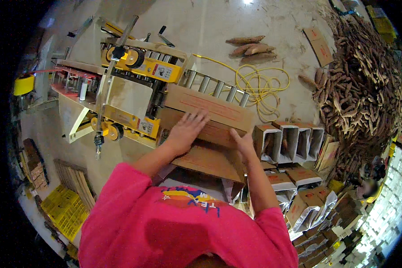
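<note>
A brown cardboard carton [223,103] with red print lies across the roller conveyor [217,89], its left end beside the yellow-sided carton sealing machine [140,66]. My left hand [190,130] rests flat on the carton's near flap with the fingers stretched out. At the carton's near right corner is my right hand [244,145], thumb over the edge and the other fingers largely hidden. Between the conveyor and my body stands another carton [207,161], partly covered by my forearms.
Open cartons with white liners [288,143] stand to my right. Beyond them rises a large heap of long brown roots [362,85], with several loose roots [252,48] on the floor. A yellow cable [263,87] lies coiled past the conveyor. Yellow crates [65,211] stand at left.
</note>
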{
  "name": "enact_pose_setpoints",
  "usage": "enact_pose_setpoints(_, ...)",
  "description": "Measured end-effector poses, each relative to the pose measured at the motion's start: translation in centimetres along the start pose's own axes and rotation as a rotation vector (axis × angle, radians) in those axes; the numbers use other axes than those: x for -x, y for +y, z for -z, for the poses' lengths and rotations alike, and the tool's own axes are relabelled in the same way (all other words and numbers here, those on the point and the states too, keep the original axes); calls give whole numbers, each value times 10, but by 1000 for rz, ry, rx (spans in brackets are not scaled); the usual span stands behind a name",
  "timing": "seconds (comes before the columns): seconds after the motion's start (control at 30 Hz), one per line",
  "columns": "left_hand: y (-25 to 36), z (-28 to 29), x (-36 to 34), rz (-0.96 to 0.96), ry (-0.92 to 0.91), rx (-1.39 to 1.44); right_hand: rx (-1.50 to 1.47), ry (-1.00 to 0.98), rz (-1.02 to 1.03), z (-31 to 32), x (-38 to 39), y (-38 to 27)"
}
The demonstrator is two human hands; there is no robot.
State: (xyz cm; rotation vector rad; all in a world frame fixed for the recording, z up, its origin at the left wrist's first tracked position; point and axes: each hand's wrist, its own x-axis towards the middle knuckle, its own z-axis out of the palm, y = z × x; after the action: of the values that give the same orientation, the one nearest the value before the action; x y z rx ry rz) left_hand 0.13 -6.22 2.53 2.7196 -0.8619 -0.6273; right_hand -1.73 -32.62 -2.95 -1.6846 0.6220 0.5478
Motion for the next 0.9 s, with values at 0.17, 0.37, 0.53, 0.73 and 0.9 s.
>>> enact_pose_setpoints(0.17, -24, -22, 12, 367, 255, -225, 0, -98, 109, -101, -33, -4)
enact_pose_setpoints(0.37, -23, 30, 59, 285, 491, 385, -361, -587, -243, 6, -23, -14)
enact_pose_setpoints(0.53, 3, 14, 152, 677, 414, 569, -131, -72, -518, 69, 10, 114)
enact_pose_setpoints(0.73, -5, -58, 157, 785, 48, 483, -1046, -240, -415, -6, 16, 231)
enact_pose_setpoints(0.9, -14, -21, 108, 661, 160, 408, -1070, -312, -413, -16, -1, 161)
